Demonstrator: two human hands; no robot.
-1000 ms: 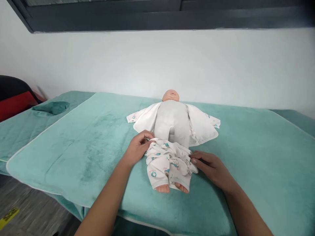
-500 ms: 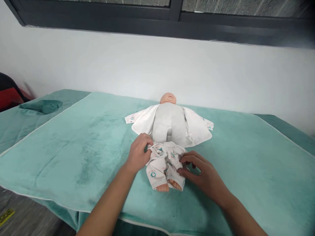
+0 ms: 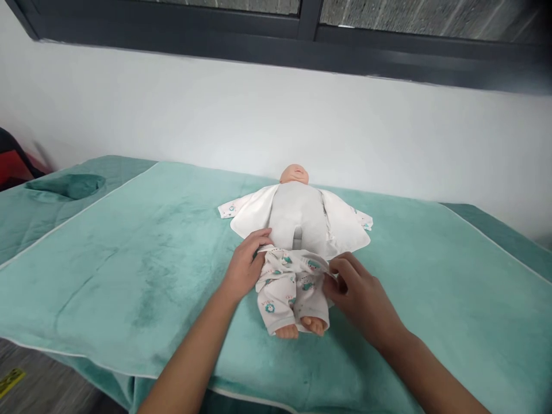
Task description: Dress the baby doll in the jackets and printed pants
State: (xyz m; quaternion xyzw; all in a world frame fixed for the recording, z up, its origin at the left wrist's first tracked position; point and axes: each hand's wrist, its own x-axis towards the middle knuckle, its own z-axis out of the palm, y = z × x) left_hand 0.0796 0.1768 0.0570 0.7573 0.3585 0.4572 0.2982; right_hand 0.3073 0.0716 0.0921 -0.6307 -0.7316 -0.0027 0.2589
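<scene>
A: Where are the trousers [image 3: 293, 290], and which way do they run?

B: They sit rumpled around the legs of the doll [image 3: 295, 210], with the waistband [image 3: 302, 257] just below its grey torso. Their long axis follows the doll's own: the band faces the doll's head [image 3: 294, 173], and the cuffs point the opposite way, where the feet [image 3: 287, 332] poke out.

A: And the fingers?

B: Those of the left hand [image 3: 245, 267] close over the band at one side of the doll, cloth between them and the thumb (the grip looks light to me). The right hand [image 3: 360, 296] pinches the band at the doll's other side, its fingers bent and partly hiding the cloth.

A: Which step is this, would you say?

B: I take it as arranging the waistband across the doll. The next move would call for an even pull on both sides, since a lopsided one could twist the cloth.

A: Farther out?

B: A white jacket [image 3: 252, 213] spreads open beneath the doll, sleeves out to either side. Under that lies a green cover [image 3: 129, 253]. Beyond the doll's head rises a white wall [image 3: 276, 115], with a dark window frame [image 3: 172, 31] higher up.
</scene>
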